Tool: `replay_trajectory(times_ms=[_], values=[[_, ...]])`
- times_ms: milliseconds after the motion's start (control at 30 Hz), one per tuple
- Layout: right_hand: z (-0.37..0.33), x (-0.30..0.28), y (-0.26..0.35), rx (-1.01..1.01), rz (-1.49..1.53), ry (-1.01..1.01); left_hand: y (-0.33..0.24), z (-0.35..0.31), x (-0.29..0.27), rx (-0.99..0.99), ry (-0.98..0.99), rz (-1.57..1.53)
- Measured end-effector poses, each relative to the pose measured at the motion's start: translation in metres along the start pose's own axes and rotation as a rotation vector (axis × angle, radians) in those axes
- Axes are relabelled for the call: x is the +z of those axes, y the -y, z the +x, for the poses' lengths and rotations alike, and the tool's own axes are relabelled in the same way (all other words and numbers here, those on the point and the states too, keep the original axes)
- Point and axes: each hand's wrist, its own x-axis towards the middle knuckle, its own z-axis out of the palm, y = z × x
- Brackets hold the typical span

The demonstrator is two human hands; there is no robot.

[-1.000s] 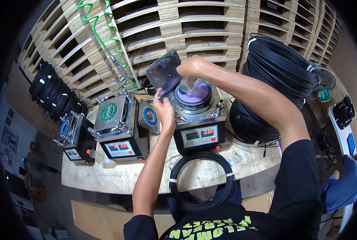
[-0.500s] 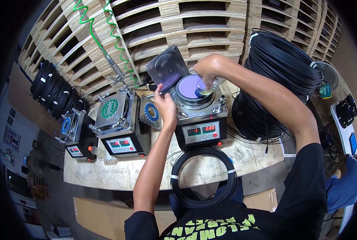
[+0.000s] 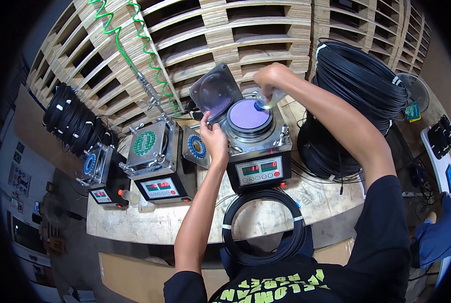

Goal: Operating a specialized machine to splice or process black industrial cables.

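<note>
Head view: the right hand [image 3: 271, 79] is closed around a small clear bottle [image 3: 274, 97], tipped so that its blue end [image 3: 259, 106] points down at the far right edge of the purple disc [image 3: 248, 116]. Whether that end touches the disc or sits just above it, I cannot tell. The disc lies face up on top of the polishing machine [image 3: 262, 172], whose box stands on the wooden surface [image 3: 170, 222]. The left hand [image 3: 216, 140] is raised beside the disc, thumb and fingers partly spread near the lower edge of the tilted square plate [image 3: 214, 90] — whether it grips anything there is unclear.

The bottle looks light and thin-walled, probably soft enough to give under a squeeze and slippery if wet; the middle of its body seems the best hold, clear of the blue end. The disc's smooth face looks easy to scuff, so its rim is the safer place to touch. The square plate seems stiff and rather heavier — best taken by its edges.
</note>
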Motion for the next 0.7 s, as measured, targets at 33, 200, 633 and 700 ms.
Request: replay_trajectory(times_ms=[33,200,633,700], values=[[-0.017,0.000,-0.002,-0.035,0.036,0.041,0.003,0.001,0.001,0.004,0.006,-0.003],[-0.046,0.025,0.000,-0.164,0.344,0.048,-0.005,-0.001,0.001,0.055,-0.002,0.003],[-0.072,0.091,0.034,-0.595,1.498,-0.765,-0.105,-0.015,0.001,0.366,0.519,-0.141],[-0.080,0.094,0.041,-0.600,1.505,-0.800,-0.110,-0.012,-0.010,0.432,0.545,-0.210]])
